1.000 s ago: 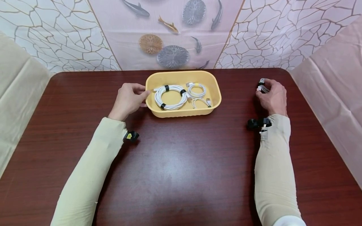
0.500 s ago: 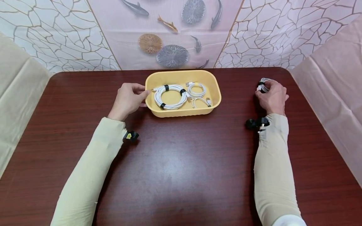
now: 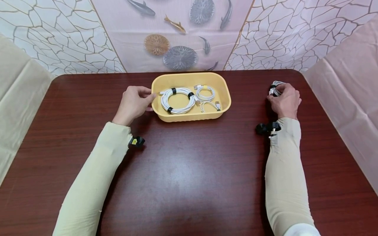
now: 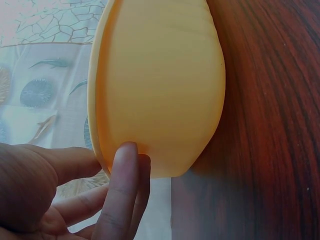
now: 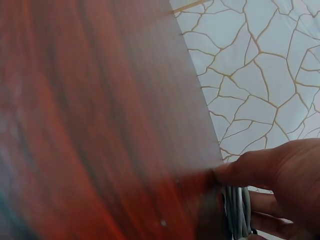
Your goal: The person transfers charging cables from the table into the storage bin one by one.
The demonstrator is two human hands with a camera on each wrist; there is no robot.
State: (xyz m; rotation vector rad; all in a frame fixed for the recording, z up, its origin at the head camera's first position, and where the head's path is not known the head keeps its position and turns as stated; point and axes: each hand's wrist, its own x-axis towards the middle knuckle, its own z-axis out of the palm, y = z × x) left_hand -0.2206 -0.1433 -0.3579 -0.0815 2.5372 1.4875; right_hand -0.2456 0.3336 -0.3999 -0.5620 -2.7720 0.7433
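My left hand (image 3: pixel 134 102) pinches the left end of a yellow plastic bin (image 3: pixel 192 117), thumb at the rim and fingers along the outer wall. In the left wrist view, the fingertips press the outside of the bin (image 4: pixel 160 85). Inside it lie a large white coiled cable (image 3: pixel 180 111) with black ties, a smaller white coiled cable (image 3: pixel 205 99) and a short white USB cable (image 3: pixel 209 103). At the table's far right, my right hand (image 3: pixel 284 102) grips a grey-white coiled cable (image 3: pixel 277 84) with a black tie. Fingers hide part of that coil (image 5: pixel 237 212) in the right wrist view.
The dark reddish wooden table (image 3: pixel 183 164) has rounded back corners. Behind it hangs a patterned cloth (image 3: pixel 180 29) with fish and cracked-stone prints. A pale cloth (image 3: pixel 348 82) borders the right side, and another (image 3: pixel 20 85) the left.
The right hand and wrist have shifted slightly left, fingers still at the coiled cable. The left hand and the bin hold the same place.
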